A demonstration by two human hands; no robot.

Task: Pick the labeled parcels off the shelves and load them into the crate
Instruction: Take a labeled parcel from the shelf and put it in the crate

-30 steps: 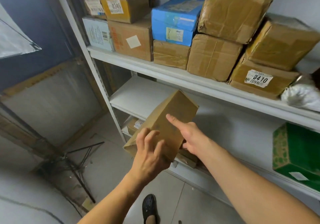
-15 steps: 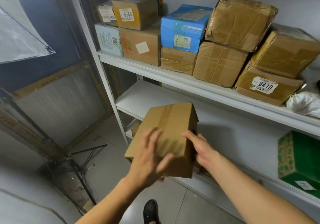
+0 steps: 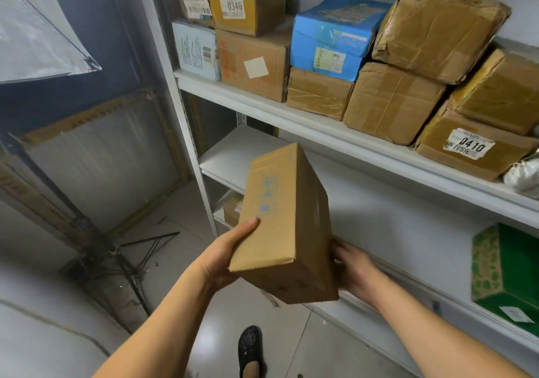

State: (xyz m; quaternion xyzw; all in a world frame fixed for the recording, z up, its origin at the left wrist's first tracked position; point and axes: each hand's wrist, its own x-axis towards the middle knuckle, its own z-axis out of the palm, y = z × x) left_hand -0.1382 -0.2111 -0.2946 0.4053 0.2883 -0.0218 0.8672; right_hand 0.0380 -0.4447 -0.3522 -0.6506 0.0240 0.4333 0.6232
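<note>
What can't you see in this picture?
- Head view: the crate is nowhere in frame.
- The right hand's fingers are hidden behind the held box.
- The blue print on the held box is too blurred to read.
- The green box is cut off by the right edge.

Held parcel [image 3: 287,226] plain brown card with faint blue print, shelves [image 3: 364,147] white, upper parcels mostly tan, one parcel [image 3: 332,36] bright blue with a pale yellow label, box [image 3: 507,269] green with light leafy pattern, shoe [image 3: 249,345] black, floor [image 3: 180,205] pale grey tile.
</note>
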